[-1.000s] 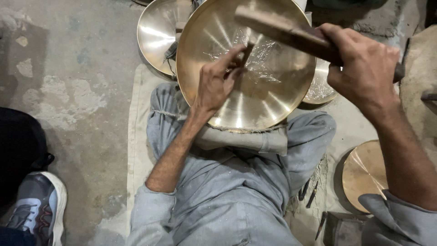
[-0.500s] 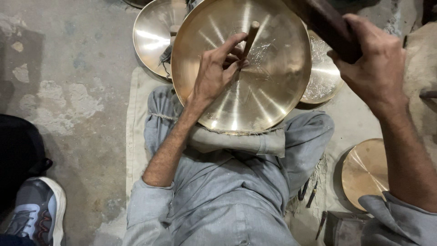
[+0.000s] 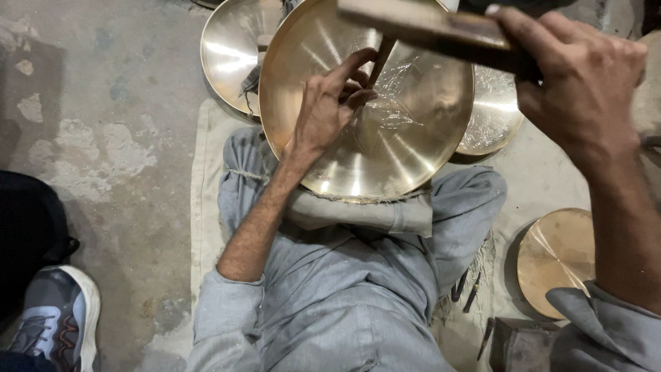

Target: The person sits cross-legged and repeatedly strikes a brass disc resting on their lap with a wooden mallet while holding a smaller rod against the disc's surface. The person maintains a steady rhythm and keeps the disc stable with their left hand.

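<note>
Brass dish (image 3: 385,138) holds left hand (image 3: 327,110) gripping chisel (image 3: 381,60).

Polished brass-coloured metal dish (image 3: 385,138), glossy, finely scratched just beside left hand (image 3: 329,110). Dark wooden block (image 3: 441,31), matt, in right hand (image 3: 571,83). Grey woven cloth trousers (image 3: 330,289) below, dusty. Rough, patchy concrete floor (image 3: 103,117) left of left hand.

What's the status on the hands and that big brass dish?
Left hand pins thin tool on big brass dish. Right hand grips raised hammer. Nothing between them.
</note>
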